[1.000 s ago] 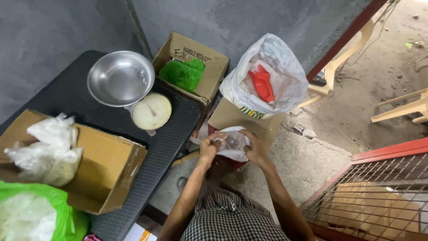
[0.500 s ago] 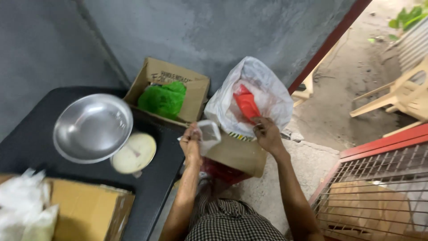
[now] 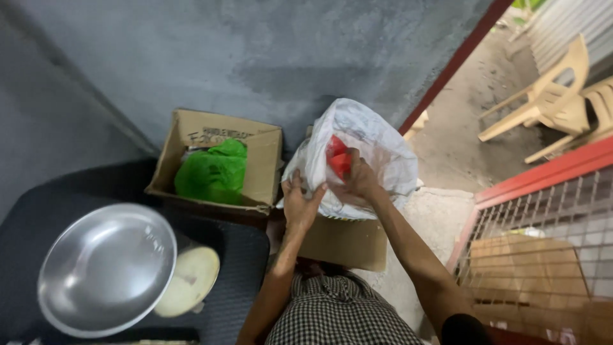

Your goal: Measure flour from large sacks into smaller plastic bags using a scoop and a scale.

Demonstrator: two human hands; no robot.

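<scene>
A white plastic bag point(image 3: 383, 147) stands open in a brown cardboard box point(image 3: 345, 246) on the floor by the grey wall. Red packets point(image 3: 337, 160) show inside it. My left hand point(image 3: 300, 203) grips the near left rim of the bag and holds its mouth apart. My right hand point(image 3: 359, 180) reaches into the mouth next to the red packets; its fingertips are hidden inside, so I cannot tell whether it holds anything.
To the left, a cardboard box point(image 3: 211, 131) holding a green plastic bag point(image 3: 214, 172) sits on a black table point(image 3: 246, 255), beside a metal bowl point(image 3: 105, 268) and a round cream scale dial point(image 3: 191, 281). A red-framed wire grate point(image 3: 543, 255) is at right, cream plastic chairs point(image 3: 555, 96) beyond.
My hands rose from a small clear packet held low to the white bag. The packet has gone from my left hand, which now grips the bag's rim; the right hand went inside.
</scene>
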